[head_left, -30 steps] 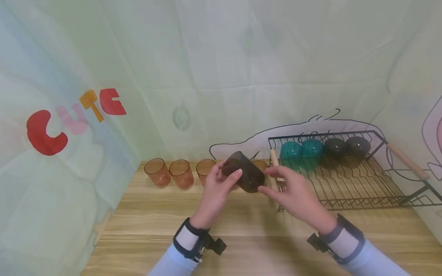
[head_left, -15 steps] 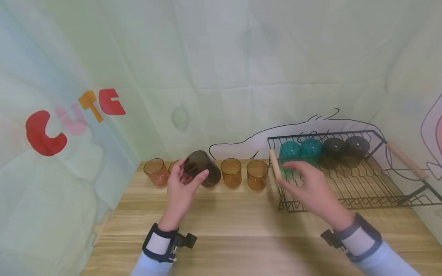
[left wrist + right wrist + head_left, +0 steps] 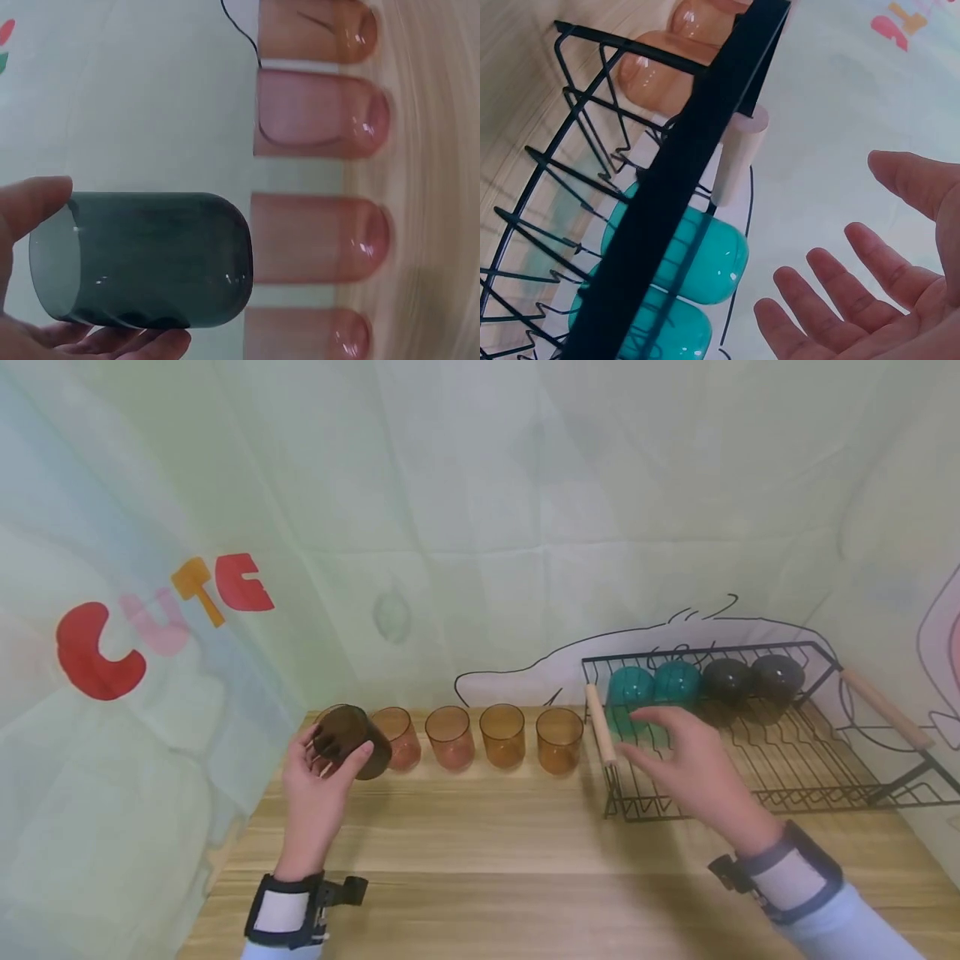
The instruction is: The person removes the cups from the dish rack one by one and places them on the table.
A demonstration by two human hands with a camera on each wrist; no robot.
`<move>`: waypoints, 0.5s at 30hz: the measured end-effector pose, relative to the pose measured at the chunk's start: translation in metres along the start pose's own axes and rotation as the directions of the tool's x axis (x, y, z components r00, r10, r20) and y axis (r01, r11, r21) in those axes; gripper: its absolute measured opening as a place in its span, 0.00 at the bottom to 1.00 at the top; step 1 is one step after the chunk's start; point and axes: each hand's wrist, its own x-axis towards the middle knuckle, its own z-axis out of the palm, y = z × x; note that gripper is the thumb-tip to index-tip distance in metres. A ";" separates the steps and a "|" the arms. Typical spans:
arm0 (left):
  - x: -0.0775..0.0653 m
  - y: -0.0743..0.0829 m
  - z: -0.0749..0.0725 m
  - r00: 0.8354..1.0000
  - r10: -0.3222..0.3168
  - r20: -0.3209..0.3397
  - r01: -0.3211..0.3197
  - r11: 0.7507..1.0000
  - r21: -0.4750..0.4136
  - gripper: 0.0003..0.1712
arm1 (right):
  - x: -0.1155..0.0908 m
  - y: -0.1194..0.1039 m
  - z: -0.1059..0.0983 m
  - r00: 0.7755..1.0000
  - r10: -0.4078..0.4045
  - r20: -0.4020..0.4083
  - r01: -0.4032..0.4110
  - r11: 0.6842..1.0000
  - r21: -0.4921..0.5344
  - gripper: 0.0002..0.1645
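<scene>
My left hand (image 3: 318,797) grips a dark grey glass (image 3: 150,259) near its rim, thumb on one side and fingers on the other. In the head view the glass is tilted, above the table at the left end of a row of glasses, covering most of the leftmost pink one. Beside it stand a pink glass (image 3: 397,742), another pink glass (image 3: 450,742) and two amber glasses, one (image 3: 502,739) left of the other (image 3: 559,743). My right hand (image 3: 701,772) holds nothing; thumb and fingers are spread above the left side of the black wire rack (image 3: 795,760).
Two teal glasses (image 3: 697,259) and two dark glasses (image 3: 777,681) sit upside down along the rack's back. Wooden handles (image 3: 600,727) flank the rack. A printed cloth (image 3: 450,527) hangs behind the wooden table (image 3: 480,860).
My left hand has carried the dark glass leftward along the row. My right hand has let go of that glass and drawn away to the right, over the rack.
</scene>
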 end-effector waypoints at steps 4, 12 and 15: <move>0.002 -0.012 -0.016 0.996 -0.044 -0.071 0.048 0.998 0.048 0.48 | 0.001 0.003 -0.001 1.000 0.019 0.006 -0.019 0.999 -0.032 0.41; 0.010 -0.033 -0.033 0.984 -0.129 -0.123 0.150 0.973 0.175 0.51 | 0.001 0.006 -0.001 1.000 0.018 -0.006 -0.018 0.999 -0.044 0.34; 0.012 -0.040 -0.035 0.982 -0.145 -0.124 0.166 0.968 0.187 0.50 | 0.001 0.007 -0.001 1.000 0.016 -0.008 -0.016 0.999 -0.041 0.32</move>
